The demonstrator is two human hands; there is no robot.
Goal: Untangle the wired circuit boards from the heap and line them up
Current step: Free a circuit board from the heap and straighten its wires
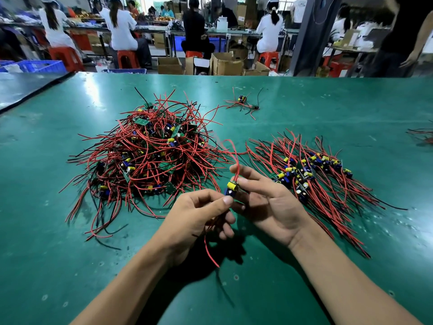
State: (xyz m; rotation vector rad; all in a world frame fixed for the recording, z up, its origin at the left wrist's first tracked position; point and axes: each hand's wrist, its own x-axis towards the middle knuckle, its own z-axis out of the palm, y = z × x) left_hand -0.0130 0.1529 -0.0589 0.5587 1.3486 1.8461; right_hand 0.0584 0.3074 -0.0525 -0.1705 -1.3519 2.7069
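Just above the green matted worktop (70, 254), in the middle of the view, a small circuit board (231, 187) carrying a yellow cylinder and a blue block is held between two hands. The left hand (199, 214) has its grip clamped on the board's lower end, thumb against curled fingers, with red and black tails hanging out below the palm. The right hand (269, 202) lies palm up with its fingers mostly straight. A long red lead (234, 153) rises past the index and middle fingertips, but I cannot tell whether they nip it. At ten o'clock from the hands sits the tangled heap of red and black wired boards (150, 153). At two o'clock lies the tidy row of boards (311, 174), wires combed one way. A small stray cluster of wired boards (244, 103) sits far off at twelve o'clock. The board looks free of the heap, so the step is probably straightening its leads. It would go best by keeping the left pinch on the board itself, not on the solder joints, and running the right fingertips along each lead. The board can then be laid at the near end of the row with its wires parallel to its neighbours.
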